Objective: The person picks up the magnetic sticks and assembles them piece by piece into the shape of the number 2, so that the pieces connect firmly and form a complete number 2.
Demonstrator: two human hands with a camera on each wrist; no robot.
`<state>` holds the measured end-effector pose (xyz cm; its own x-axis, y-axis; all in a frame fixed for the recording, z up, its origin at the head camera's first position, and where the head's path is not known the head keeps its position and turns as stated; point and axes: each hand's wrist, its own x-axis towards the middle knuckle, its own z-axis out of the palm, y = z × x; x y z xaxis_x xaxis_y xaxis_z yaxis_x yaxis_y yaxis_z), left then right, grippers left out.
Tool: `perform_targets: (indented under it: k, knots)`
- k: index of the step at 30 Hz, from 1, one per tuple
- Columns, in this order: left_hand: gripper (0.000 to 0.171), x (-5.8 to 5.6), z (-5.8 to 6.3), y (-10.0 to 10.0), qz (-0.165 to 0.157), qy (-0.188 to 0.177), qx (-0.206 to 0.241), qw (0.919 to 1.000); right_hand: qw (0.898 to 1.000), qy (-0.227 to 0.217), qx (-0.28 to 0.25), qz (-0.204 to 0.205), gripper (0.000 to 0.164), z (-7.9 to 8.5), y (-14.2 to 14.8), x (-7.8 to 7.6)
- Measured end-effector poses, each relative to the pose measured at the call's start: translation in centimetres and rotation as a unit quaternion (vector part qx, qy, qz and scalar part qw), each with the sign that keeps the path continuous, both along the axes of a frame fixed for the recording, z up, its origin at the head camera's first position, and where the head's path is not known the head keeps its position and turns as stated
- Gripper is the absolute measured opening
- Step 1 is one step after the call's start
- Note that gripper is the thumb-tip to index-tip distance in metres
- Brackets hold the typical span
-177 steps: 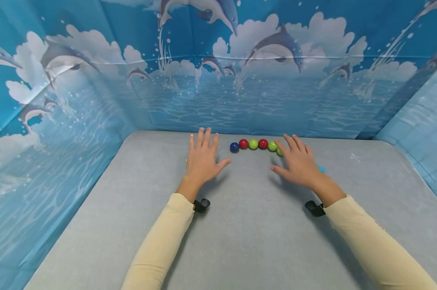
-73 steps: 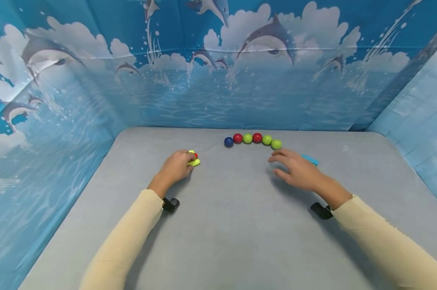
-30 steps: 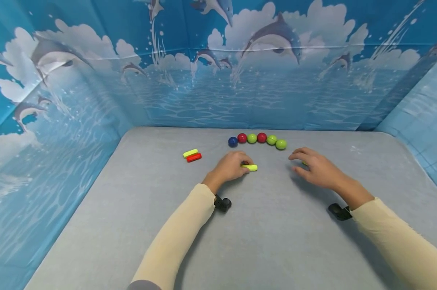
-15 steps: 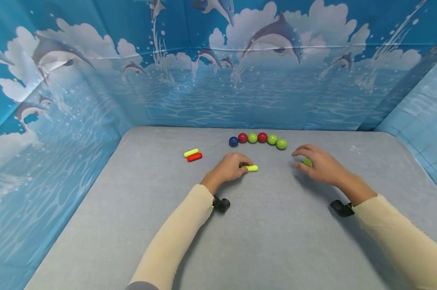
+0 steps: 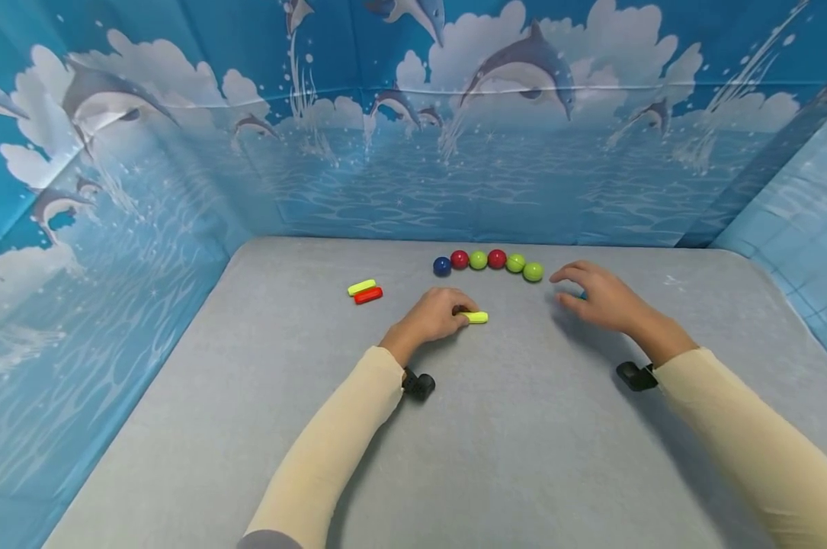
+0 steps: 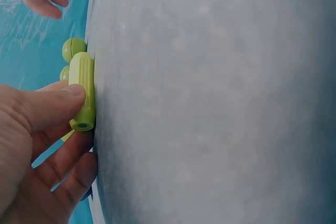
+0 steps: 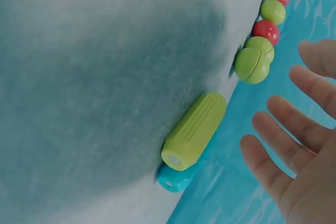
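My left hand (image 5: pixel 435 316) pinches a short yellow-green ribbed stick (image 5: pixel 477 317) over the middle of the table; in the left wrist view the thumb presses on the stick (image 6: pixel 82 95), its end with a small dark hole facing down. My right hand (image 5: pixel 608 299) hovers at the right, fingers loosely spread and holding nothing. Below it in the right wrist view lie another yellow-green ribbed stick (image 7: pixel 194 131) and a blue stick (image 7: pixel 176 177), side by side; in the head view the hand hides most of them. A yellow-green stick (image 5: pixel 361 287) and a red stick (image 5: pixel 368 295) lie together at the left.
Near the back edge of the grey table (image 5: pixel 454 457) runs a row of shiny balls: a dark blue ball (image 5: pixel 442 266), red balls (image 5: pixel 459 259) and green balls (image 5: pixel 533 271). A blue dolphin-print curtain (image 5: pixel 413 175) rises behind the table and along its sides.
Earlier both hands were spread over the table. My left hand then gripped a yellow-green stick at the left and carried it to the middle. My right hand has shifted slightly right and back.
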<state>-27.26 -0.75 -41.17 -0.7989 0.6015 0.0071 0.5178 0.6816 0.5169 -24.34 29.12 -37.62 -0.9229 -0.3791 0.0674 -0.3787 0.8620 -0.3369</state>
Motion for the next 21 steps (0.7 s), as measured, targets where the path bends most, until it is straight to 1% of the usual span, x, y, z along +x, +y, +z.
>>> perform_targets:
  k: [12, 17, 21]
  knots:
    - [0.024, -0.3, -0.2, 0.1, 0.015, -0.006, 0.012, 0.9998, 0.999, -0.030, 0.004, -0.037, 0.041, 0.1, -1.7, -3.8]
    - [0.023, -0.4, -0.3, 0.2, 0.011, -0.010, 0.016, 0.9998, 0.998, -0.038, 0.000, -0.052, 0.041, -0.6, -1.9, -4.8]
    - [0.023, -0.3, -0.4, 0.0, 0.015, -0.012, 0.018, 0.9997, 0.997, -0.042, -0.010, -0.059, 0.042, -1.4, -2.3, -5.3]
